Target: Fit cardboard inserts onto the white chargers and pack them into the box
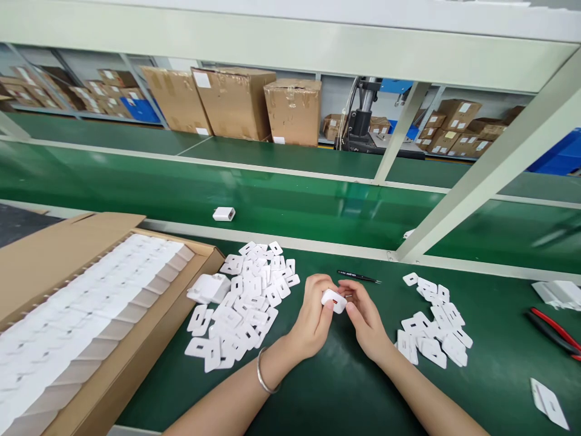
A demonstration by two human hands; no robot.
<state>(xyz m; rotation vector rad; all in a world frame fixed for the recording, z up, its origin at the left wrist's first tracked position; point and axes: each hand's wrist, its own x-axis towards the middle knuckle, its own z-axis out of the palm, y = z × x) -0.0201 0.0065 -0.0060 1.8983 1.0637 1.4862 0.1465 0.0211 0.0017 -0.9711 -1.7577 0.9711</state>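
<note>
Our left fingers (325,318) hold the white piece (340,303), long axis slanting toward our right fingers (355,314), slightly parted beside it

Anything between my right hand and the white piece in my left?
Nothing visible: the right hand is right beside the white piece held in the left hand; whether they touch is unclear. The tweezers lie beyond, not between.
</note>
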